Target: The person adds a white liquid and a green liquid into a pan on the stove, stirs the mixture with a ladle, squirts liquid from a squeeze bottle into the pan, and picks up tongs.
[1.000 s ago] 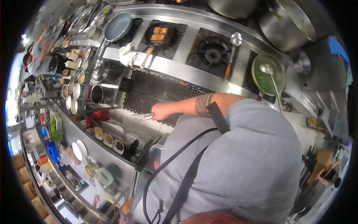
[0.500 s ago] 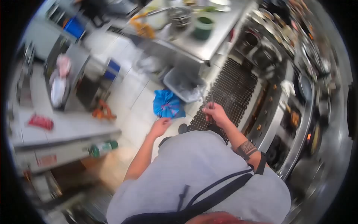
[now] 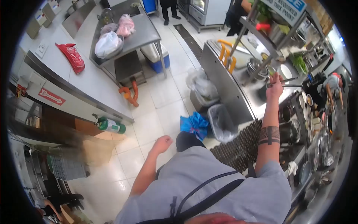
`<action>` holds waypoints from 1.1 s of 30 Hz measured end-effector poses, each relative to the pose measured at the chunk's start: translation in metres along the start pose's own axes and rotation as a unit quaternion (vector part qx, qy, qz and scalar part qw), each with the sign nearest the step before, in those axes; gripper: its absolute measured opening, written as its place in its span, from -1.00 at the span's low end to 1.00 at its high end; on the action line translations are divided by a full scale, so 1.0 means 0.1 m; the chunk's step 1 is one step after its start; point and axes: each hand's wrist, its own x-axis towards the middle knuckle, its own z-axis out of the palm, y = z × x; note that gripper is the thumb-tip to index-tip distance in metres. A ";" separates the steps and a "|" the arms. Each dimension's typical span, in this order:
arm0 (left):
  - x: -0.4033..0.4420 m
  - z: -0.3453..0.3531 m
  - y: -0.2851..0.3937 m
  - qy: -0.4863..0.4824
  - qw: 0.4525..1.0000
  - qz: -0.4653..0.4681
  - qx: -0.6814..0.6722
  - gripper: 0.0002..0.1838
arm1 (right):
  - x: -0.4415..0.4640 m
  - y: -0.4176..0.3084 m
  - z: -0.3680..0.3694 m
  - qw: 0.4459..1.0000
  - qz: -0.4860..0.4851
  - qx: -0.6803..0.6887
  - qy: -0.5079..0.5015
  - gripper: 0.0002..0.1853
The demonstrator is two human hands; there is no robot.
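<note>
My right hand (image 3: pixel 275 88), at the end of the tattooed arm, is closed round metal tongs (image 3: pixel 292 85) and held out over the corner of the steel counter (image 3: pixel 257 106). Metal bowls (image 3: pixel 256 68) stand on that counter just left of the hand. Low on my left side, my left hand (image 3: pixel 163 144) hangs over the tiled floor with its fingers curled; whether anything is in them is too small to tell. A blue bag (image 3: pixel 194 125) lies on the floor between my hands, beside a lined bin (image 3: pixel 222 123).
A steel table (image 3: pixel 140 34) with plastic bags stands ahead on the left. A red packet (image 3: pixel 71 58) lies on a white counter, above a green cylinder (image 3: pixel 111 125). Black matting (image 3: pixel 242 149) covers the floor by the stoves at right. Other people stand ahead and at far right.
My view has swung away from the stoves toward the floor and the left-hand counters. My right hand has gone forward and right with the tongs. My left hand has come into view.
</note>
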 end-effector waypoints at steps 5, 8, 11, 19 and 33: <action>0.57 -0.38 0.48 -0.085 0.989 0.125 0.012 -0.61 | 0.58 0.60 0.14 0.998 0.024 -0.061 0.005 -0.85; 1.06 -0.75 0.42 -0.077 0.995 0.059 0.007 -0.62 | 0.48 0.87 0.61 0.991 -0.024 -0.036 0.124 -0.85; 1.91 -1.20 0.42 -0.096 0.991 0.046 0.084 -0.64 | 0.68 1.22 0.65 0.967 -0.139 -0.082 0.196 -0.77; 4.46 -1.97 0.99 -0.144 0.976 0.113 0.117 -0.66 | 0.64 1.38 1.29 0.851 -0.210 -0.052 0.479 -0.63; 8.55 -1.28 3.04 -0.236 0.944 0.205 0.104 -0.77 | 0.61 1.13 0.46 0.847 -0.162 -0.180 0.474 -0.65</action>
